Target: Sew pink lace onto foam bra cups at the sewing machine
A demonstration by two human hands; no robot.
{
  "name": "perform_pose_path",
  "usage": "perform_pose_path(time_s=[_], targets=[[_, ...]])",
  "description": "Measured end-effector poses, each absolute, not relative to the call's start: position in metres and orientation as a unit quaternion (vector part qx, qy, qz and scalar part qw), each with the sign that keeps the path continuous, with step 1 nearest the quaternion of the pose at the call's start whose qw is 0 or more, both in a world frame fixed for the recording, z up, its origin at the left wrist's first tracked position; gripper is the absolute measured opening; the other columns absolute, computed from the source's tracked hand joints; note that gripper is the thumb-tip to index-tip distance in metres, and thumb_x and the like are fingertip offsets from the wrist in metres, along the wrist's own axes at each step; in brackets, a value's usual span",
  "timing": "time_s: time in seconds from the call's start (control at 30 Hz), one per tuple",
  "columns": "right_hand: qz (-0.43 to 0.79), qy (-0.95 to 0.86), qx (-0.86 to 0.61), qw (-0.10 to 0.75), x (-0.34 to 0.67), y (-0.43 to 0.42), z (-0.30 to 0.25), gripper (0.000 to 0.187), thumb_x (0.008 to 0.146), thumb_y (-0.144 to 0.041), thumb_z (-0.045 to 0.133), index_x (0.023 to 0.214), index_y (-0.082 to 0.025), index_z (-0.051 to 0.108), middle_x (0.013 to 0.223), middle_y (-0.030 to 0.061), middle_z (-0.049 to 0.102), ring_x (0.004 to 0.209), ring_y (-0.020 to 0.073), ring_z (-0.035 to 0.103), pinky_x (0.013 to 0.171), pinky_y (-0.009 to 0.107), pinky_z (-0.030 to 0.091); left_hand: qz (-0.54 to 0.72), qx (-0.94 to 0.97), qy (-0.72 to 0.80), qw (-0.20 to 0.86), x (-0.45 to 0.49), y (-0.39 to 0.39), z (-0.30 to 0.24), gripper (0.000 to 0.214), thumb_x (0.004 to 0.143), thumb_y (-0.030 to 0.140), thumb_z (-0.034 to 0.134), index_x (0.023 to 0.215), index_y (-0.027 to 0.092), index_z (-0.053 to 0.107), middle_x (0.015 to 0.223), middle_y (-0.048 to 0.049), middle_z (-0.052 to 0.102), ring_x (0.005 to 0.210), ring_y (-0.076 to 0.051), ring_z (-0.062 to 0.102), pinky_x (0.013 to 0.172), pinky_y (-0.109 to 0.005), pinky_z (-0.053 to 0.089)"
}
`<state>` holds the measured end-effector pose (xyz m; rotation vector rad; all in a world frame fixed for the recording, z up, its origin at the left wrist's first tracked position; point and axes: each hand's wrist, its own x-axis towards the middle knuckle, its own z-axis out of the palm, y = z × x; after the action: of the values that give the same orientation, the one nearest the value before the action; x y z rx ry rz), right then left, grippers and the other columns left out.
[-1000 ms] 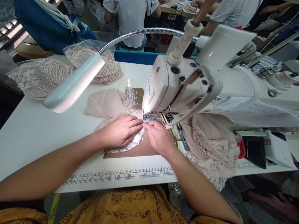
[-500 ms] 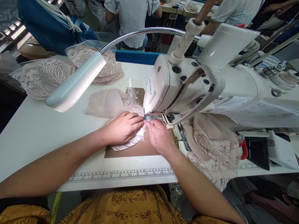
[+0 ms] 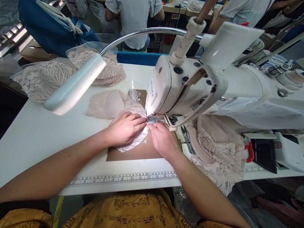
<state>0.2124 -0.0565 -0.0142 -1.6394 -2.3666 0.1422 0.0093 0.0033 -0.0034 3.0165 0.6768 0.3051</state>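
Observation:
A pale pink lace piece (image 3: 134, 144) lies under the needle area of a white sewing machine (image 3: 163, 85). My left hand (image 3: 125, 128) rests flat on the lace, its fingers stretched out toward the presser foot. Close by on the right, my right hand (image 3: 163, 139) has thumb and forefinger pinched at the lace edge beside the foot; the other fingers curl under. A sheer cup-shaped part (image 3: 104, 103) joined to the lace spreads out to the left. Beneath it all is a brown plate (image 3: 135, 155). The needle tip is hidden by the fingers.
Stacked lace pieces (image 3: 110, 74) lie at the back left beneath a lamp (image 3: 76, 84) on a bendy neck. Thread snips (image 3: 187, 139) and a heap of lace fabric (image 3: 216, 148) are on the right. A ruler strip (image 3: 123, 179) runs along the front edge. Another person (image 3: 134, 23) sits beyond.
The lace under my left hand has shifted slightly, its lower edge sitting a little higher and further right. Both hands stay almost in place.

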Motion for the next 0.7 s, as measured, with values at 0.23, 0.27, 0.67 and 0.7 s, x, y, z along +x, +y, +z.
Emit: perform_pose_path(time_s=[0.23,0.27,0.67,0.7], targets=[[0.09,-0.811,-0.563,0.134,0.215,-0.056,-0.014,0.041,0.093,-0.012,0.04,0.123,-0.015,0.067,0.088,0.0107,0.066,0.09,0.0234,0.059,0.079,0.032,0.047,0.104,0.972,0.212,0.01,0.008,0.009,-0.005,0.038,0.095,0.019,0.044,0.13,0.01,0.056,0.134,-0.0114,0.06,0.111,-0.029,0.055,0.088,-0.043,0.042],[0.094,-0.811,-0.562,0.133,0.215,-0.056,-0.014,0.041,0.093,-0.012,0.04,0.123,-0.015,0.067,0.088,0.0106,0.066,0.09,0.0234,0.059,0.08,0.033,0.047,0.106,0.971,0.215,0.008,0.007,0.01,-0.006,0.038,0.095,0.019,0.044,0.13,0.01,0.056,0.134,-0.0113,0.06,0.11,-0.029,0.055,0.088,-0.043,0.042],[0.112,-0.806,-0.563,0.143,0.217,-0.055,-0.013,0.043,0.09,-0.01,0.042,0.125,-0.016,0.066,0.094,0.0095,0.067,0.092,0.0228,0.059,0.082,0.032,0.047,0.117,0.959,0.259,0.003,0.001,0.012,-0.006,0.039,0.097,0.027,0.04,0.129,0.012,0.057,0.133,-0.0163,0.059,0.121,-0.035,0.051,0.093,-0.048,0.042],[0.114,-0.805,-0.562,0.149,0.218,-0.055,-0.013,0.042,0.09,-0.009,0.042,0.124,-0.017,0.066,0.094,0.0094,0.067,0.093,0.0225,0.059,0.081,0.031,0.047,0.11,0.959,0.26,0.008,-0.001,0.012,-0.005,0.04,0.097,0.028,0.041,0.13,0.011,0.057,0.134,-0.0177,0.057,0.122,-0.036,0.05,0.095,-0.05,0.041]])
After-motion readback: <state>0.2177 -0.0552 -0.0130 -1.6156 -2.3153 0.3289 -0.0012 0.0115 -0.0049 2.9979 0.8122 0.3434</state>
